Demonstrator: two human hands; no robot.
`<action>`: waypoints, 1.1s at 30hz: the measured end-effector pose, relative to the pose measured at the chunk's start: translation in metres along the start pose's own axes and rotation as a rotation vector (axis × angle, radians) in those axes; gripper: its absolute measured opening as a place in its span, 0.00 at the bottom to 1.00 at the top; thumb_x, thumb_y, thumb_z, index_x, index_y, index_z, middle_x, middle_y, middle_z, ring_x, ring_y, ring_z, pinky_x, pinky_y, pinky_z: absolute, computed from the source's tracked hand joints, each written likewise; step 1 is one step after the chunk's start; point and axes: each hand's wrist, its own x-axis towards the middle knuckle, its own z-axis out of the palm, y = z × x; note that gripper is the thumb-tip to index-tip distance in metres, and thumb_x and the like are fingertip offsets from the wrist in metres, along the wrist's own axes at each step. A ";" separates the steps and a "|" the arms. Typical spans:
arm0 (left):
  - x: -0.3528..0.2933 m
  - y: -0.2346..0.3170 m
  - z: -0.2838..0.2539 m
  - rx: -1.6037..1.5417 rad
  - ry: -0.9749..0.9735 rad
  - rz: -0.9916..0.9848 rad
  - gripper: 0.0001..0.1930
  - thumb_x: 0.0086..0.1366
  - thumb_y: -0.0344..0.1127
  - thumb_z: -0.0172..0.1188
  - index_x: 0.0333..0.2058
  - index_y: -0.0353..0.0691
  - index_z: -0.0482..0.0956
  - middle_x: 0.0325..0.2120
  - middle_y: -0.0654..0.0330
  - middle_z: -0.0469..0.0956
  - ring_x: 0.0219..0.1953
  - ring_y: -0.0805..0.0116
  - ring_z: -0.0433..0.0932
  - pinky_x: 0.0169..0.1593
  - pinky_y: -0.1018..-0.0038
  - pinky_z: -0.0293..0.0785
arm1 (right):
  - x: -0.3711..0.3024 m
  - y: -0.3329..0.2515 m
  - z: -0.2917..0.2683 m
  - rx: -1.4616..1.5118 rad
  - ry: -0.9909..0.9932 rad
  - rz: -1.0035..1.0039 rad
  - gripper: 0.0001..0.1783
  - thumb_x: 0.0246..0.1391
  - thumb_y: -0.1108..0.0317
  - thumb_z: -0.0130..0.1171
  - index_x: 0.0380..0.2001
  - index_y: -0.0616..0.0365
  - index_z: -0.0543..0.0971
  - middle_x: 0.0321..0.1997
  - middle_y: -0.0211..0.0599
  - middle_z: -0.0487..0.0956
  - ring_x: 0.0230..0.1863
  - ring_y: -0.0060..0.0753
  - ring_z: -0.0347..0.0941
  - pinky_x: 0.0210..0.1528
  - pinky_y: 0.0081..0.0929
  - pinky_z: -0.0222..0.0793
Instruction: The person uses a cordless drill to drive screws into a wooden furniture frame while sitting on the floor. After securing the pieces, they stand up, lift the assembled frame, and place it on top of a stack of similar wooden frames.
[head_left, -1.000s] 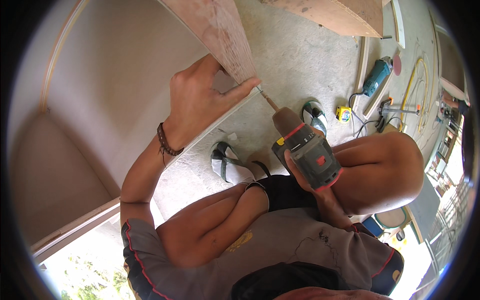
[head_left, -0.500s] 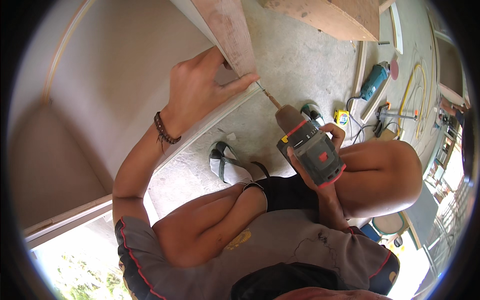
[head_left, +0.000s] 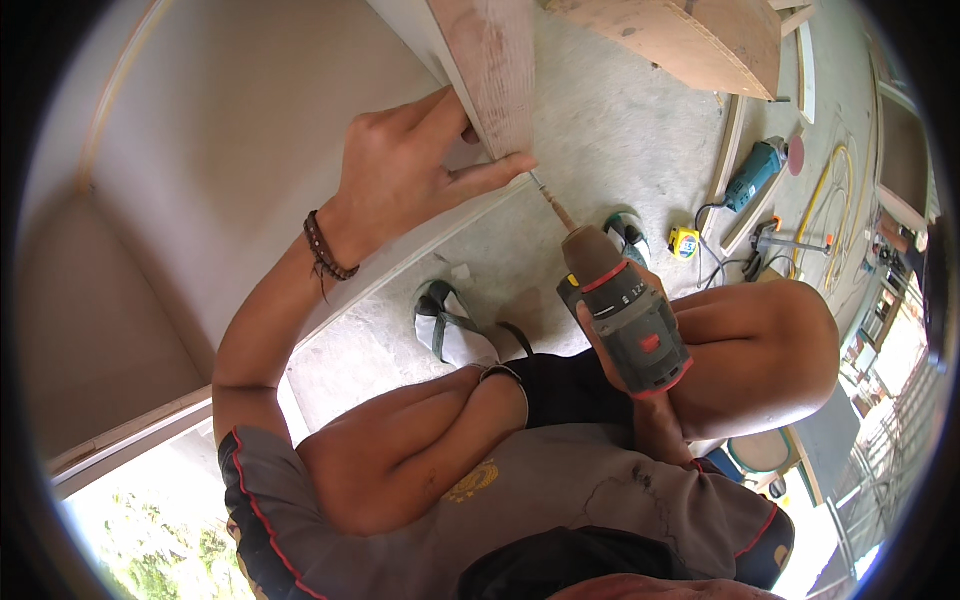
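Observation:
My left hand (head_left: 392,170) is closed round the end of a wooden board (head_left: 490,75), its thumb stretched along the edge to the corner. That board stands against a large pale panel (head_left: 260,130). With my right hand (head_left: 603,352) I grip a black and red cordless drill (head_left: 632,322), most of my fingers hidden behind its body. Its long bit (head_left: 557,207) points up and left at the board's corner. A thin screw (head_left: 537,180) seems to sit between the bit and the wood, close beside my left thumb.
On the concrete floor to the right lie an angle grinder (head_left: 755,175), a yellow tape measure (head_left: 683,242), a clamp (head_left: 790,240) and a yellow hose (head_left: 822,210). A wooden box (head_left: 690,45) stands at the far side. My feet (head_left: 447,320) are beneath the drill.
The board and panel appear slightly farther right in view. My right index finger has drawn in along the drill. The bit remains lined up with the board's corner.

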 end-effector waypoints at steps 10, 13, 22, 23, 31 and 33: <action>0.006 -0.013 0.008 -0.035 -0.010 0.024 0.26 0.51 0.51 0.78 0.37 0.35 0.83 0.21 0.63 0.82 0.18 0.70 0.80 0.21 0.76 0.75 | 0.019 -0.010 -0.002 -0.170 0.021 -0.079 0.24 0.54 0.68 0.70 0.51 0.62 0.74 0.42 0.39 0.78 0.42 0.38 0.76 0.44 0.35 0.72; 0.005 -0.018 0.010 -0.048 0.019 0.078 0.25 0.49 0.50 0.79 0.36 0.36 0.83 0.20 0.64 0.82 0.18 0.70 0.80 0.22 0.76 0.75 | 0.022 -0.010 -0.003 -0.278 0.006 -0.116 0.23 0.53 0.67 0.71 0.50 0.61 0.75 0.42 0.39 0.79 0.42 0.39 0.77 0.44 0.34 0.72; 0.006 -0.016 0.009 -0.040 0.007 0.046 0.23 0.49 0.48 0.81 0.31 0.36 0.82 0.18 0.62 0.80 0.16 0.70 0.77 0.20 0.75 0.73 | 0.019 0.006 0.010 0.087 0.089 -0.069 0.25 0.51 0.70 0.72 0.52 0.61 0.75 0.44 0.38 0.80 0.44 0.34 0.79 0.46 0.28 0.75; 0.005 -0.016 0.009 -0.038 0.004 0.037 0.23 0.49 0.48 0.81 0.31 0.36 0.82 0.18 0.61 0.80 0.15 0.70 0.77 0.19 0.75 0.72 | 0.021 0.007 0.009 0.133 0.076 -0.062 0.25 0.52 0.70 0.71 0.53 0.62 0.75 0.45 0.37 0.80 0.45 0.32 0.79 0.47 0.27 0.75; -0.001 -0.013 0.011 -0.046 -0.028 -0.032 0.22 0.48 0.47 0.81 0.29 0.35 0.82 0.18 0.59 0.80 0.15 0.68 0.76 0.20 0.74 0.71 | 0.041 -0.003 -0.001 0.221 -0.056 -0.081 0.31 0.49 0.68 0.72 0.57 0.62 0.75 0.51 0.38 0.81 0.49 0.29 0.80 0.51 0.25 0.75; 0.000 -0.009 0.010 -0.049 -0.031 -0.076 0.22 0.48 0.46 0.81 0.28 0.35 0.82 0.19 0.57 0.80 0.16 0.67 0.77 0.21 0.74 0.72 | 0.045 -0.009 -0.001 0.307 -0.056 -0.033 0.33 0.48 0.67 0.73 0.57 0.62 0.75 0.51 0.39 0.81 0.49 0.30 0.80 0.51 0.26 0.75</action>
